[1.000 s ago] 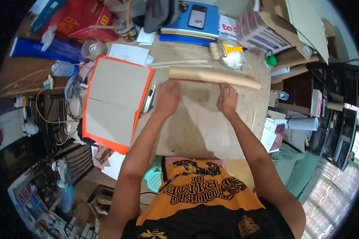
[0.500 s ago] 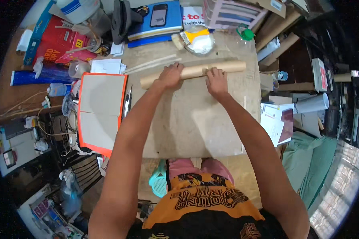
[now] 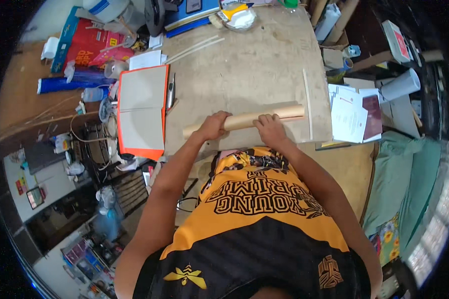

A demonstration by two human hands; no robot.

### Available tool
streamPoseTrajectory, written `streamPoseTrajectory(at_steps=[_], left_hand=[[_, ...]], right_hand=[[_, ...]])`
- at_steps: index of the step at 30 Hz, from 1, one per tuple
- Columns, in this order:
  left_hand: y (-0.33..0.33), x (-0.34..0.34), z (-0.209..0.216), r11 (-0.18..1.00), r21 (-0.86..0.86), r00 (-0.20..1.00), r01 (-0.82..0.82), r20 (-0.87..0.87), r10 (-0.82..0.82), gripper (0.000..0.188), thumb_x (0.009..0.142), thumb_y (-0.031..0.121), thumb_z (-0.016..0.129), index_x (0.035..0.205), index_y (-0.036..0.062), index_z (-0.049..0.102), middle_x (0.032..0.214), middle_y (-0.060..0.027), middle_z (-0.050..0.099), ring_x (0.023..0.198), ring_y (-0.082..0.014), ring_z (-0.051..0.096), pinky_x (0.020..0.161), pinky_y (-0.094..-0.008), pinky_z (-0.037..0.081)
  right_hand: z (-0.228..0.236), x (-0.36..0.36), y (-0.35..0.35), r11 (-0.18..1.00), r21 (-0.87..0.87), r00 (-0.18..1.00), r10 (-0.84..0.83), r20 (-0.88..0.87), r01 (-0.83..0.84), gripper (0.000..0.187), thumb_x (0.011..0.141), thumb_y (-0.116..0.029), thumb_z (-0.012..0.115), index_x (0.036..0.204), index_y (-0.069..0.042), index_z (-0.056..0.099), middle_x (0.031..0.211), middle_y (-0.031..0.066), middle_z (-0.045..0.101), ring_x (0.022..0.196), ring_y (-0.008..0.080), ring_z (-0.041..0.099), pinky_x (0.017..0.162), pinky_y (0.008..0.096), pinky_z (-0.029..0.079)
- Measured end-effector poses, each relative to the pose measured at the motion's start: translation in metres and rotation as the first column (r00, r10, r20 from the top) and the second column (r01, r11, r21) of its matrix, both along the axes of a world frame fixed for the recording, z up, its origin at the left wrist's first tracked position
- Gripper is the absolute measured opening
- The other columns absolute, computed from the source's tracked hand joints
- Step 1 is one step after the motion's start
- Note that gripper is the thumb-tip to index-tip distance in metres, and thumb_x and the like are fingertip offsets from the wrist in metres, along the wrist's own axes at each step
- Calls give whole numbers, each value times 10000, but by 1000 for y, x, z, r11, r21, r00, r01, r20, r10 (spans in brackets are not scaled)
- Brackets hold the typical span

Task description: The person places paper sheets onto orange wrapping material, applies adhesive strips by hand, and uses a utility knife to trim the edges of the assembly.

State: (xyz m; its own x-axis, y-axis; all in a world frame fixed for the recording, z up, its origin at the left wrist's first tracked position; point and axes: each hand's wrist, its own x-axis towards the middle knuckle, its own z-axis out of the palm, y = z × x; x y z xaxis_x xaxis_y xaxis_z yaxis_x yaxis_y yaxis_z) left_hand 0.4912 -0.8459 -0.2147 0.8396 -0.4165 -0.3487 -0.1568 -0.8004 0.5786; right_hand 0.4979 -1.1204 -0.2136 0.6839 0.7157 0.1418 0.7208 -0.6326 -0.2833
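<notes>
A brown paper roll (image 3: 243,120) lies crosswise on the wooden table (image 3: 244,70), close to its near edge. My left hand (image 3: 215,125) is curled over the roll left of its middle, with the fingertips on its far side. My right hand (image 3: 271,129) rests on it a little to the right, fingers bent over the top. The roll's right end sticks out past my right hand and shows a dark reddish seam or slit along it. Both thumbs are mostly hidden.
An orange-edged folder (image 3: 142,107) with grey boards lies left, a cutter knife (image 3: 171,90) beside it. Thin pale strips (image 3: 192,50) lie at the far left, another strip (image 3: 307,104) at right. A brush (image 3: 233,11) rests on a tub. Papers (image 3: 348,115) lie right of the table.
Both hands and the paper roll have come toward me, from the far part of the table to its near edge. The view has shifted and my body has leaned closer to the table.
</notes>
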Motion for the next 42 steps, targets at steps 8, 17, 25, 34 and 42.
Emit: streamPoseTrajectory(at_steps=[8, 17, 25, 34, 42], left_hand=[[3, -9, 7, 995, -34, 993, 99, 65, -96, 568, 686, 192, 745, 1181, 48, 507, 1150, -155, 540, 1067, -345, 528, 916, -415, 429], [6, -9, -14, 967, -184, 985, 175, 33, -172, 480, 737, 219, 701, 1137, 10, 540, 1109, -173, 566, 1057, -342, 537, 921, -401, 427], [3, -10, -10, 973, -107, 979, 204, 16, -204, 534, 732, 249, 711, 1187, 42, 524, 1185, -161, 539, 1124, -329, 500, 930, -432, 416], [10, 65, 13, 917, 318, 909, 243, 256, -329, 686, 721, 292, 706, 1297, 66, 410, 1240, -149, 487, 1156, -308, 479, 911, -535, 385], [3, 105, 17, 878, 477, 949, -53, 298, -104, 750, 708, 298, 724, 1329, 73, 367, 1297, -117, 433, 1217, -282, 400, 928, -570, 352]], right_hand=[[-1, -48, 16, 953, 181, 969, -229, -91, 242, 237, 773, -162, 570, 979, -49, 598, 946, 137, 542, 966, 294, 521, 840, 419, 389], [-37, -81, 32, 864, -102, 819, -501, -282, 493, 319, 830, -320, 596, 971, -35, 626, 926, 120, 574, 954, 288, 540, 827, 414, 398], [-37, -98, 46, 734, -89, 723, -679, -123, 674, 653, 736, -378, 706, 1206, 4, 460, 1213, 195, 440, 1107, 353, 465, 937, 450, 370], [-6, -57, 38, 707, -468, 640, -696, -325, 530, 1041, 697, -484, 734, 1469, -100, 150, 1486, 272, 111, 1104, 375, 483, 891, 488, 441], [2, -51, 14, 764, -482, 702, -618, -353, 430, 1021, 657, -526, 748, 1464, -238, 191, 1495, 212, 118, 1195, 372, 360, 933, 568, 362]])
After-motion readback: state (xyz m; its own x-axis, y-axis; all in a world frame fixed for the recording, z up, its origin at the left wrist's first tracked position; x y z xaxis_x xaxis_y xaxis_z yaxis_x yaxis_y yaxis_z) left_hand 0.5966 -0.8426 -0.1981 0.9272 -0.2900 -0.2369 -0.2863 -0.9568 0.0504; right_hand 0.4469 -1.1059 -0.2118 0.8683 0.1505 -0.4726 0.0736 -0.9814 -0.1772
